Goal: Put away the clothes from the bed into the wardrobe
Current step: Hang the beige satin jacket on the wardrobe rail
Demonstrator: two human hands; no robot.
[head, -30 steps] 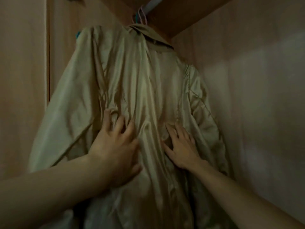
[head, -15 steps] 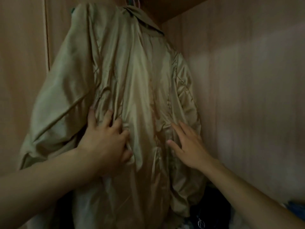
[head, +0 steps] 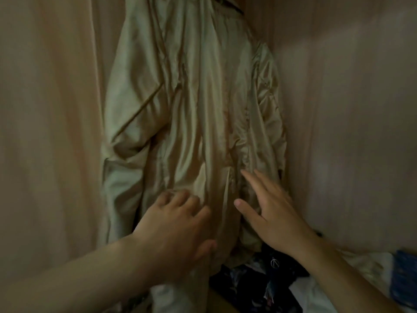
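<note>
A shiny beige-gold jacket hangs inside the wooden wardrobe, its collar at the top edge of the view and its hanger out of sight. My left hand lies flat on the jacket's lower front, fingers loosely spread against the fabric. My right hand rests on the lower right part of the jacket with straight fingers, thumb pointing left. Neither hand grips the cloth.
The wardrobe's left panel and right wall enclose the jacket closely. Below it on the wardrobe floor lie dark patterned clothes, white fabric and something blue at the far right.
Both hands have slid down the jacket from its middle to its lower part. My view has tilted down, bringing the clothes on the wardrobe floor into sight and losing the hanger.
</note>
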